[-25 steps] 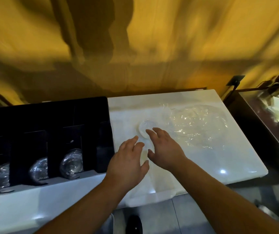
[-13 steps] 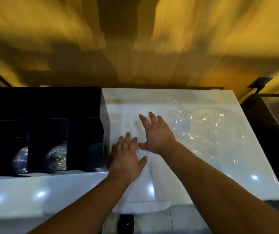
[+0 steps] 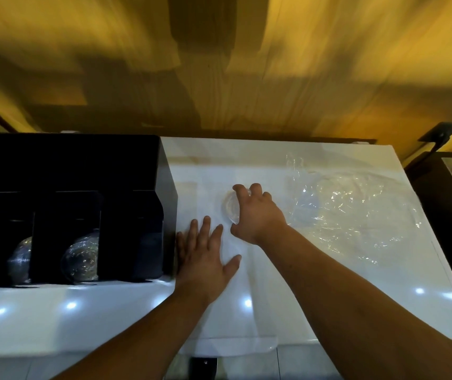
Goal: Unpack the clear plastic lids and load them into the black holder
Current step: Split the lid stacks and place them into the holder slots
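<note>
On the white counter (image 3: 288,292) my right hand (image 3: 255,215) curls its fingers and thumb round a clear plastic lid (image 3: 230,208), whose left rim shows past the fingers. My left hand (image 3: 205,256) lies flat on the counter with straight fingers, just right of the black holder (image 3: 68,165). The holder stands at the left; clear domed lids (image 3: 81,260) show in two of its front slots. A crumpled clear plastic bag (image 3: 356,212) lies on the counter to the right of my right hand.
A yellow-brown wall (image 3: 219,64) rises behind the counter. A dark cabinet (image 3: 449,204) stands past the counter's right edge. The counter's front edge runs across below my forearms, with tiled floor (image 3: 246,366) beneath.
My right hand went from flat fingers over the lid to curled round it. My left hand moved a little left and forward, flat beside the holder.
</note>
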Available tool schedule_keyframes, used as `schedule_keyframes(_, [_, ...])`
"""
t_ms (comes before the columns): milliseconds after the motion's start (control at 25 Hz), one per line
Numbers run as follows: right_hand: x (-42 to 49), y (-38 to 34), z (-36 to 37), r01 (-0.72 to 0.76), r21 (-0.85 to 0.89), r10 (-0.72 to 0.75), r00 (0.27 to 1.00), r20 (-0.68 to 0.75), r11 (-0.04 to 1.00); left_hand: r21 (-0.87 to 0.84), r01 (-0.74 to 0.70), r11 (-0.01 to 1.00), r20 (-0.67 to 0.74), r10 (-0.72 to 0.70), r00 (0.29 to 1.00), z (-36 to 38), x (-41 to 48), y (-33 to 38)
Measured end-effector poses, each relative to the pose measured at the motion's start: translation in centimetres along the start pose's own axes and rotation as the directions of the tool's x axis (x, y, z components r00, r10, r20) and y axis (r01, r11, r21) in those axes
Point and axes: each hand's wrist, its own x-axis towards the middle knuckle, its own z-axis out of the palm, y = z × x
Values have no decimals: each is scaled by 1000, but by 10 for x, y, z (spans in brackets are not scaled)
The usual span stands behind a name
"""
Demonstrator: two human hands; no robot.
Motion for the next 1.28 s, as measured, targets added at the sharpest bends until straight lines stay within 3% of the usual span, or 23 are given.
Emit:
schedule_keyframes(120, [-2, 0, 2, -1, 28, 2, 1000, -16, 1000, -87, -14, 996, -30, 11, 999, 0, 0, -3])
schedule_keyframes(200, [-7, -1, 1, 5, 57, -4, 1000, -31, 998, -260, -23, 965, -97, -2, 995, -1, 0, -5])
schedule_keyframes(280, [-16, -4, -2, 26, 73, -22, 998, -60, 997, -487, 15, 873, -104, -75, 992, -6, 2, -5])
schedule_keyframes(360, [-28, -12, -7, 74, 66, -67, 993, -99, 995, -731, 126, 671, 21, -162, 987, -21, 4, 1])
schedule_keyframes(440, [-43, -21, -13, 124, 56, -114, 982, -148, 991, -884, 254, 393, 191, -192, 963, -43, 3, 10])
schedule_keyframes(600, [-79, -35, -29, 98, 106, -76, 979, -187, 990, -942, 336, 27, 331, -102, 938, -85, -9, 14])
schedule_keyframes(720, [-106, -47, -35, 96, 158, -59, 974, -219, 983, -938, 342, 48, 342, -5, 940, -104, -26, 6])
schedule_keyframes(1040, [-156, -108, -50, 108, 168, -56, 957, -284, 980, -940, 280, 194, 295, 52, 954, -146, -77, -34])
schedule_keyframes(1280, [-162, -156, -62, 216, 265, -134, 946, -294, 940, -973, 196, 124, 207, 81, 975, -173, -93, -84])
